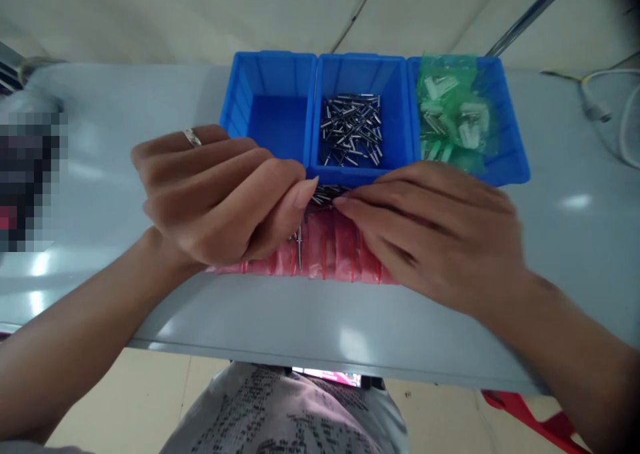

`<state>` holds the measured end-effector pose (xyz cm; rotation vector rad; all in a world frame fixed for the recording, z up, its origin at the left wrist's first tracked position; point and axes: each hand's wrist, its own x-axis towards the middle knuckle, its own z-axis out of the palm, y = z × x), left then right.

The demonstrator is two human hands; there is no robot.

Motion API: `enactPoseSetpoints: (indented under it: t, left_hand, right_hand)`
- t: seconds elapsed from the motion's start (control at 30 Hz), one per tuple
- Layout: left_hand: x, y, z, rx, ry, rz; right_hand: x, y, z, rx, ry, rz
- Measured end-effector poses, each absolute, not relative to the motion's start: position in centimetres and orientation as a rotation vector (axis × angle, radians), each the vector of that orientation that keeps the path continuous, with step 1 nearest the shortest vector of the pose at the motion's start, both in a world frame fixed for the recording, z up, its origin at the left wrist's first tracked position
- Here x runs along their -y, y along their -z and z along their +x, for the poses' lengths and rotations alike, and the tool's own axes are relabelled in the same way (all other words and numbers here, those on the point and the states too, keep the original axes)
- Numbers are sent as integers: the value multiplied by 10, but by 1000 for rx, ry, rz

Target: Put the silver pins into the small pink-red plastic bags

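My left hand [225, 197], with a ring on one finger, is closed, its thumb pressed to the curled fingers. Metal pop rivets [300, 249] jut out below its thumb, over the pink bags. Opposite it, my right hand [440, 234] is closed in a pinch, its fingertips at a small heap of rivets [327, 194] between the hands. What the right fingertips grip is too small to make out. Under both hands lies a row of pink zip bags [336, 254], partly hidden by them.
Three blue bins stand behind my hands: a left bin [280, 117], a middle bin [363, 74] holding many rivets, and a right bin [507, 147] with green bags [453, 117] of white parts. A white cable [600, 111] lies right on the grey table [280, 321].
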<state>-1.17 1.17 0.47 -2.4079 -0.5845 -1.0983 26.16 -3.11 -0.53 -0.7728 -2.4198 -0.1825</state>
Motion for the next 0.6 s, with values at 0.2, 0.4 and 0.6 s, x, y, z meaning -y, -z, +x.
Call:
enactPoseSetpoints:
  t: [0.2,0.4,0.6]
  left_hand:
    - [-13,-10,-8,496,1021,-2293]
    - [-14,-3,-10,478,1065,-2295]
    - [-8,-7,-8,589,1045,-2360]
  right_hand:
    - [36,15,259,2625,235,-777]
    - [38,17,259,2586,118,-750]
    - [46,5,254,2302,-26,-945]
